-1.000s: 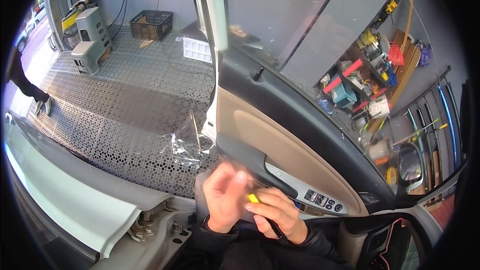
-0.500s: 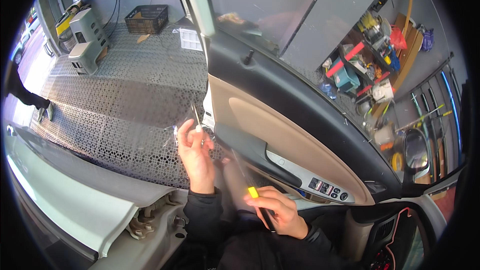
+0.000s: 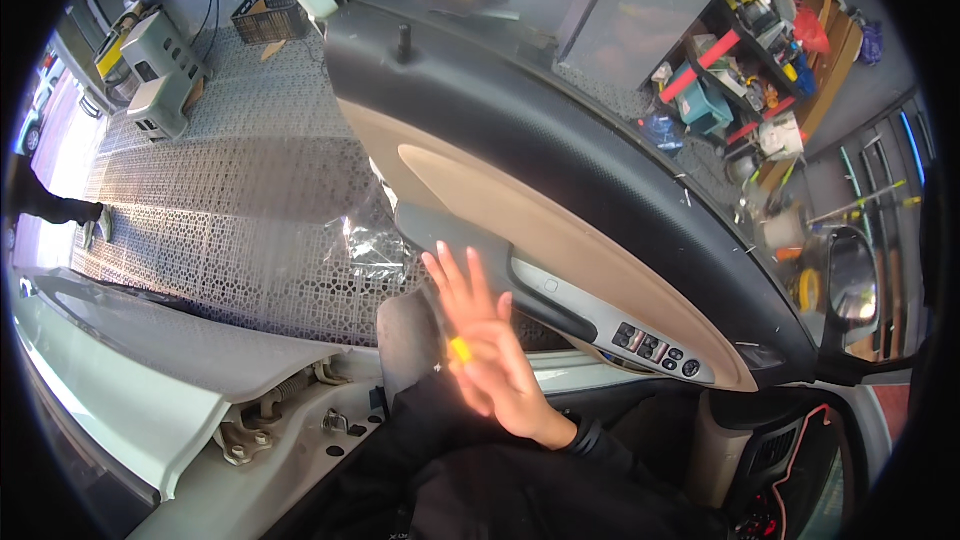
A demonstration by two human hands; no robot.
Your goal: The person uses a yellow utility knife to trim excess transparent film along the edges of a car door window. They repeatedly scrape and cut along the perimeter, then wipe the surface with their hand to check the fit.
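My right hand [image 3: 505, 365] is raised in front of the inner side of a car door [image 3: 480, 180], below the door's dark armrest. Its long fingers are stretched upward and spread. A slim tool with a yellow part [image 3: 460, 349] sits at the thumb side of the palm and seems held there by the thumb. Motion smears this area, and the rest of the tool is hidden. A dark sleeve [image 3: 425, 415] shows on my left side, but I cannot make out my left hand. Past the door edge, a crumpled clear plastic sheet [image 3: 375, 245] lies on the perforated floor.
The door carries a window switch panel [image 3: 655, 345] and a side mirror [image 3: 853, 285]. A second, pale door [image 3: 130, 380] stands at the left by its hinge. Grey step stools [image 3: 160, 80], a black crate [image 3: 268, 12] and a cluttered shelf [image 3: 715, 90] stand around. A person's leg [image 3: 60, 205] is at far left.
My left hand has gone from sight along with the thin pointed thing it held. My right hand has risen and its fingers have spread. The car door's rear edge stands further left.
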